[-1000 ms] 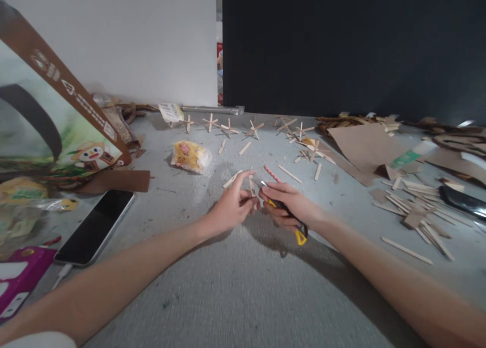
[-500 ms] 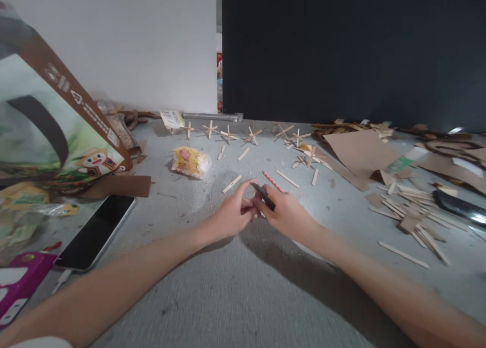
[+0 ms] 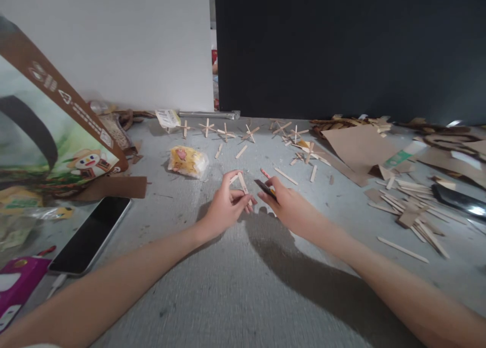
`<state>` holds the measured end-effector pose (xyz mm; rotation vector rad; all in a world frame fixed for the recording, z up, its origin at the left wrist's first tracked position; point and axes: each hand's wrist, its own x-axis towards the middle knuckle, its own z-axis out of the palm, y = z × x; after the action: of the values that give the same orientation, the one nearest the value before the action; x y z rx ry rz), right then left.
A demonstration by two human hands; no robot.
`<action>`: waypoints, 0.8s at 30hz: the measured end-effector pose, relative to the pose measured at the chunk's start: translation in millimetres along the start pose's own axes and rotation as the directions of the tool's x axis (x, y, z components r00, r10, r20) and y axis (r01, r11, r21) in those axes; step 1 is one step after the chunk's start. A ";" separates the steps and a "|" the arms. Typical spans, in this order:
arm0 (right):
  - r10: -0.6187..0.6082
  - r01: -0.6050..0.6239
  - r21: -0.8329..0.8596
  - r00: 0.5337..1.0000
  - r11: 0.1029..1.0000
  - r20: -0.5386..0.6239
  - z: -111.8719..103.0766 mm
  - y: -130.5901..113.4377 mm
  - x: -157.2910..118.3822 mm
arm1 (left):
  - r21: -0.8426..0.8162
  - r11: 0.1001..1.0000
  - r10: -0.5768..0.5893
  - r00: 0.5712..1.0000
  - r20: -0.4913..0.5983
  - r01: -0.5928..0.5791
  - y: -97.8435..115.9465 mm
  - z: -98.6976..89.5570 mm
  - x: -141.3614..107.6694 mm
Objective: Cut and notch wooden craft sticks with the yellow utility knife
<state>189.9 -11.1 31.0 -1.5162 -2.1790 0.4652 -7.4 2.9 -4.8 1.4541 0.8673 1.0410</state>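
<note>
My left hand [image 3: 222, 208] pinches a wooden craft stick [image 3: 243, 184] that tilts upward between thumb and fingers. A utility knife [image 3: 264, 188] is gripped in my right hand [image 3: 292, 206], its dark blade pointing up and left towards the stick with a small gap between them. Just behind the knife lies a red patterned stick [image 3: 265, 173], partly covered by my right hand. Loose craft sticks [image 3: 286, 176] are scattered beyond the hands. Farther back, several crossed-stick pieces [image 3: 250, 133] stand in a rough row.
To the left are a phone [image 3: 91, 236], a magenta power strip [image 3: 23, 282] and a large printed bag [image 3: 64, 115]. A yellow packet [image 3: 187, 161] sits past my left hand. Piled sticks [image 3: 421, 214], cardboard [image 3: 353, 148] and a black glossy object [image 3: 461, 206] lie at right.
My hands have drawn apart. The knife has come away from the left fingers, and the craft stick in my left hand now shows. The whole view has shifted slightly.
</note>
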 end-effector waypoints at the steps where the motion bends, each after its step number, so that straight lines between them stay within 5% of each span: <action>1: -0.029 0.029 -0.023 1.000 0.999 0.013 -1.4 -2.8 -2.7 | 0.007 1.000 0.002 1.000 -0.015 -0.002 0.8 -0.1 0.1; 15: -0.054 0.074 -0.203 0.993 0.976 0.102 9.1 -20.3 -18.2 | 0.089 0.996 -0.007 0.999 -0.047 0.012 -3.0 -2.1 1.3; 24: 0.039 0.018 -0.412 0.991 0.911 0.131 13.1 -32.8 -24.0 | 0.189 0.982 0.023 0.999 -0.041 -0.015 -3.1 -1.5 0.2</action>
<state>164.2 -45.1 32.6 -1.7542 -2.4935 0.1109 -8.6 4.1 -7.8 1.6052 1.0069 1.0300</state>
